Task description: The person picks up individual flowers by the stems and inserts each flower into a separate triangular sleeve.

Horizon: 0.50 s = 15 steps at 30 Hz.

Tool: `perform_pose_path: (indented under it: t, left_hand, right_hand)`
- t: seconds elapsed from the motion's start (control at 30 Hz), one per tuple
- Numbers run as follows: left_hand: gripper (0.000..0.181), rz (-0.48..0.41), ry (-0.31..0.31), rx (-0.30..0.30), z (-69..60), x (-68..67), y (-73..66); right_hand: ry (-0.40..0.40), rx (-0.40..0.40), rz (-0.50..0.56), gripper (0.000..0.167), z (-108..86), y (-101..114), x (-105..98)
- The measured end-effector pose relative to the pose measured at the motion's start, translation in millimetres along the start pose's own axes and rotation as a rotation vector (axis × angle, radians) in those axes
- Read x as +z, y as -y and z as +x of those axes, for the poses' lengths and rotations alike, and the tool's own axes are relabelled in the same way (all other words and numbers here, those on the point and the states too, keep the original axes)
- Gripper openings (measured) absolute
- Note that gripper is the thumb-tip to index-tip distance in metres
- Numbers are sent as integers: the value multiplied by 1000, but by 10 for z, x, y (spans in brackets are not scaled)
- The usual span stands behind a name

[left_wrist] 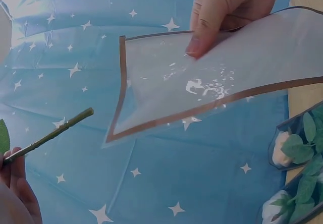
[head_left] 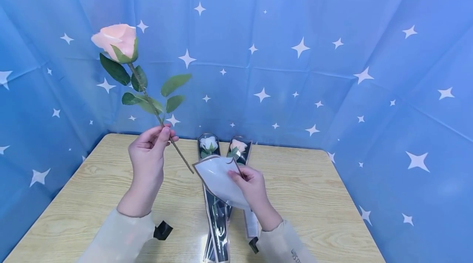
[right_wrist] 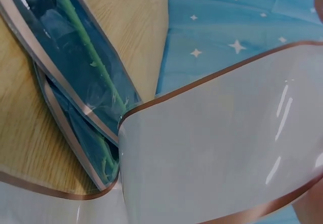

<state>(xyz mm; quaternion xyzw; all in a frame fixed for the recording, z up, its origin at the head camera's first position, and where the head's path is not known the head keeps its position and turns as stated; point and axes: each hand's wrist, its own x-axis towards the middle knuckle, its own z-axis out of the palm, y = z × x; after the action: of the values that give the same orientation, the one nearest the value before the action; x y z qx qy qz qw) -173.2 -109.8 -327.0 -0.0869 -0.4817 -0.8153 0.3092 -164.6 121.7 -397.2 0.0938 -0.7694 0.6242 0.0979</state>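
Observation:
My left hand [head_left: 148,160] pinches the stem of a pale pink artificial rose [head_left: 118,43] between thumb and fingers. The bloom is up at the left, and the bare lower stem slants down to the right. My right hand [head_left: 253,187] grips a white flower sleeve [head_left: 218,174] with brown edging by its right side, thumb on top. In the left wrist view, the cut end of the stem [left_wrist: 60,128] points toward the sleeve's edge [left_wrist: 121,77], a short gap apart. The right wrist view shows the sleeve [right_wrist: 217,143] curving; its lower part hangs toward the table.
On the wooden table [head_left: 303,197] lie two wrapped roses in black sleeves, one white [head_left: 209,144] and one pale peach [head_left: 238,146], crossing each other under the white sleeve. A blue curtain [head_left: 281,49] with white stars hangs behind the table and at both sides.

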Motion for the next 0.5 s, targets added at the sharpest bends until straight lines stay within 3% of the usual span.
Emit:
perform_pose_path:
  t: [0.13, 0.37, 0.5]
  left_hand:
    - [16, 5, -24, 51, 26, 50, -29]
    - [17, -48, -80, 105, 69, 121, -52]
    - [18, -49, -79, 114, 63, 157, -50]
  right_hand:
    - [15, -66, -18, 9, -2, -23, 0]
    - [45, -307, -59, 6, 4, -58, 16]
    - [62, -354, -65, 6, -3, -54, 31]
